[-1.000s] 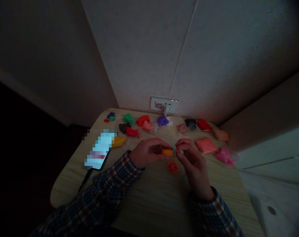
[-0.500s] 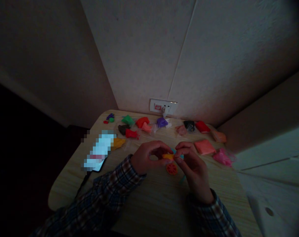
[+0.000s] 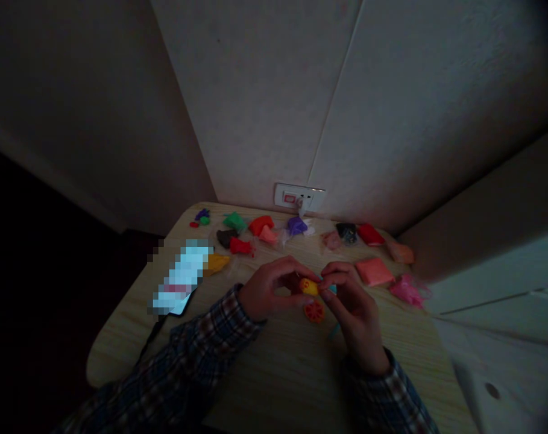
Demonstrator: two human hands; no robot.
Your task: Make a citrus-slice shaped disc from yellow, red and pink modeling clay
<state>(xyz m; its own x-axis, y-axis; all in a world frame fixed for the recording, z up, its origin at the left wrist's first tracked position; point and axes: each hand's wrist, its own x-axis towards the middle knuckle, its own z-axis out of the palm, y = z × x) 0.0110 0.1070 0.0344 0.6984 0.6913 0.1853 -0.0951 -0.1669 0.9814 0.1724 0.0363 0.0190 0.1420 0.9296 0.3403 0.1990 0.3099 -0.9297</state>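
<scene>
A small yellow lump of modelling clay with reddish marks on its left side is pinched between both hands above the table. My left hand grips it with thumb and fingers from the left. From the right, my right hand has its thumb and fingertips closed at the lump's other end. Just below lies a round orange and red piece patterned like a citrus slice. A light-blue piece shows partly behind the right fingers, its shape mostly hidden.
Bags of coloured clay line the table's back, among them a green bag, a purple bag and a salmon packet. A lit phone lies at left. A wall socket holds a plug.
The yellow clay has turned between my fingers, so its rounded, red-marked side now faces me. Both hands stay in nearly the same place.
</scene>
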